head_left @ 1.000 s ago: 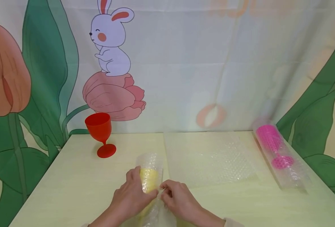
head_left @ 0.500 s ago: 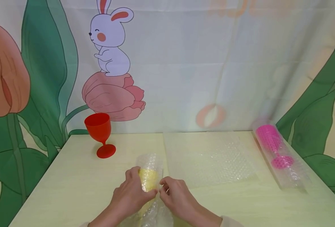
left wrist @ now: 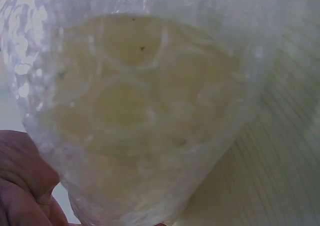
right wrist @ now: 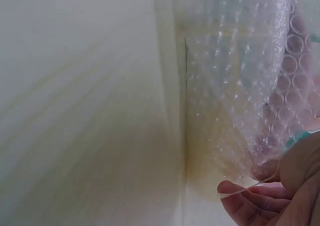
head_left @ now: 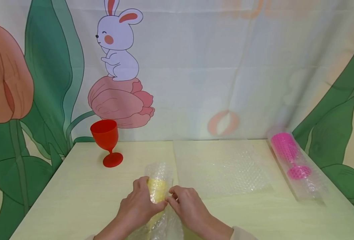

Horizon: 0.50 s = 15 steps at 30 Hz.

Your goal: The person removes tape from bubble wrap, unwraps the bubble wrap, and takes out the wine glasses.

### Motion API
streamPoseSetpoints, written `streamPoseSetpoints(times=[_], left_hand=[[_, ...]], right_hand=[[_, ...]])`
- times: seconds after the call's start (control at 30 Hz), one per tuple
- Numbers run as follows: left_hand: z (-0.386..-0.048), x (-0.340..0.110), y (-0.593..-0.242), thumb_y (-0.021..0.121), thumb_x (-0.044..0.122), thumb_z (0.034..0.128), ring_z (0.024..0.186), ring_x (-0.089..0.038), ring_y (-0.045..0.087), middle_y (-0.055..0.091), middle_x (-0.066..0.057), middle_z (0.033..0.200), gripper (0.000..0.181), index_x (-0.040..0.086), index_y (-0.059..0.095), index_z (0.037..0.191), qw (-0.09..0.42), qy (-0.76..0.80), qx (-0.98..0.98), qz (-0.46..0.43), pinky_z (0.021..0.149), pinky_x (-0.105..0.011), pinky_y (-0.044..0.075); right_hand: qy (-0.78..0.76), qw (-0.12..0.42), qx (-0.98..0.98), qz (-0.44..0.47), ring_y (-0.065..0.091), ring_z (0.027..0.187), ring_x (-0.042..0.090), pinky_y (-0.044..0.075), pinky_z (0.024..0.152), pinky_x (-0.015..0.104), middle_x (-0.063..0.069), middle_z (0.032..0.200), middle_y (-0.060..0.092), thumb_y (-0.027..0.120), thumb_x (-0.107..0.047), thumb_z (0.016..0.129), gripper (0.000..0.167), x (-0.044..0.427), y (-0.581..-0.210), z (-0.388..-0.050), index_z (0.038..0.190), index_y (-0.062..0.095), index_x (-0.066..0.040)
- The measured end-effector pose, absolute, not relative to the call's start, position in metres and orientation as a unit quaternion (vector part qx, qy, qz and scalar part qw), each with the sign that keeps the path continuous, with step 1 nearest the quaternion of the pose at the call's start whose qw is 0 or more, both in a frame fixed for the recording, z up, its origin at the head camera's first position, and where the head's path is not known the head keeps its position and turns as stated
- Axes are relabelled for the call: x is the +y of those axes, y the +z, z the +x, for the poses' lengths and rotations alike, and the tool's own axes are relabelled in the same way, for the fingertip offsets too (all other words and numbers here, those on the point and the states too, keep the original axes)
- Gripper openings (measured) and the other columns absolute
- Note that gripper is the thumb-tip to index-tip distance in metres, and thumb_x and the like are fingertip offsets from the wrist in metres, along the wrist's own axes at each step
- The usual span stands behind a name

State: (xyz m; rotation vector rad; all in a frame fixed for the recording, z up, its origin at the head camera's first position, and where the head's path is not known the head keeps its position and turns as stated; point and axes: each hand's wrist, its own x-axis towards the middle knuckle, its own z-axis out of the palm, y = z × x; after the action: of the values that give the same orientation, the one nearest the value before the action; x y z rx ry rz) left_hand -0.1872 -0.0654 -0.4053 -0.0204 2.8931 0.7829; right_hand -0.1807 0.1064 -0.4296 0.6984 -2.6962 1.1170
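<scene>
A yellow goblet (head_left: 157, 186) lies inside a roll of clear bubble wrap (head_left: 159, 169) at the table's front middle. My left hand (head_left: 138, 204) grips the roll, fingers over its left side and thumb across the front. My right hand (head_left: 190, 210) is at the roll's right edge and pinches the wrap's edge between thumb and fingers. A thin whitish line crosses those fingertips (right wrist: 227, 193) in the right wrist view; whether it is wrap or something else is unclear. The left wrist view shows the goblet's round foot (left wrist: 145, 86) blurred through the wrap.
At the back left of the table (head_left: 62, 196) stands a red goblet (head_left: 106, 136). A flat sheet of bubble wrap (head_left: 222, 166) lies behind my right hand. Along the right edge rests a pink goblet (head_left: 285, 146) rolled in bubble wrap. A printed curtain (head_left: 183, 73) hangs behind.
My right hand has shifted slightly up and left along the roll's edge, its thumb now closer to my left thumb. The left hand keeps its grip in nearly the same place.
</scene>
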Motion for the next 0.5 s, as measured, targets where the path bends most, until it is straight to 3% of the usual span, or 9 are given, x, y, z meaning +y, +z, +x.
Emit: streamPoseSetpoints(times=[0.23,0.5], left_hand=[[-0.1877,-0.0634,-0.4048,0.088,0.048,0.0736,0.085,-0.026,0.057,0.048,-0.016,0.118,0.100,-0.001,0.035,0.142,0.074,0.259,0.963,-0.002,0.078,-0.052,0.052],[-0.1874,-0.0624,-0.4034,0.089,0.047,0.0734,0.086,-0.026,0.058,0.049,-0.016,0.118,0.100,-0.001,0.036,0.143,0.073,0.255,0.964,-0.007,0.079,-0.052,0.052]], right_hand=[[0.310,0.134,-0.910,0.239,0.052,0.058,-0.001,0.049,0.059,0.017,0.002,0.077,0.073,0.064,-0.002,0.086,0.014,0.1024,-0.4291,-0.1830,0.095,0.073,0.002],[0.297,0.146,-0.904,0.271,0.058,0.064,0.002,0.050,0.061,0.018,0.002,0.079,0.073,0.073,-0.006,0.094,0.006,0.1065,-0.4257,-0.1818,0.095,0.073,0.000]])
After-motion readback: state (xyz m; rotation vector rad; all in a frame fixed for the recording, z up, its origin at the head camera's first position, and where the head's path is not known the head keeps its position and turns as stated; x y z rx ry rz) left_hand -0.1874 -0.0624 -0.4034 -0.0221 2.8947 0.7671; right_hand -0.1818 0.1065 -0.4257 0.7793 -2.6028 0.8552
